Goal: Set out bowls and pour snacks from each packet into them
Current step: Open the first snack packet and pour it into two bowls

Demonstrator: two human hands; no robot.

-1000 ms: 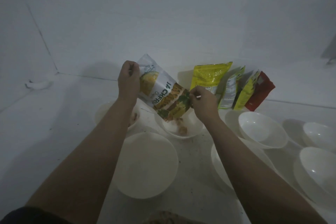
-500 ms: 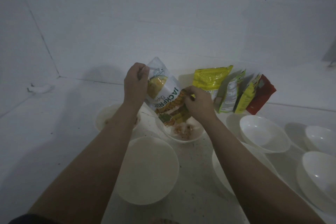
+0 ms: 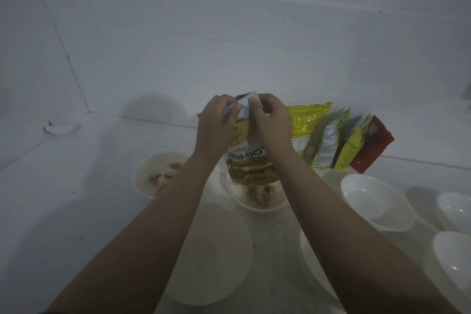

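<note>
My left hand (image 3: pixel 216 125) and right hand (image 3: pixel 271 122) both pinch the upturned end of the jackfruit packet (image 3: pixel 251 160), mouth down over the bowl (image 3: pixel 257 199) just below my wrists, chips (image 3: pixel 260 192) inside.

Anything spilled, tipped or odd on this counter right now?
No spill visible. Both hands, left and right, pinch the upturned end of the jackfruit packet, inverted over a bowl that holds the snack pieces. Dark specks dot the counter; whether they are crumbs or dirt is unclear.
</note>
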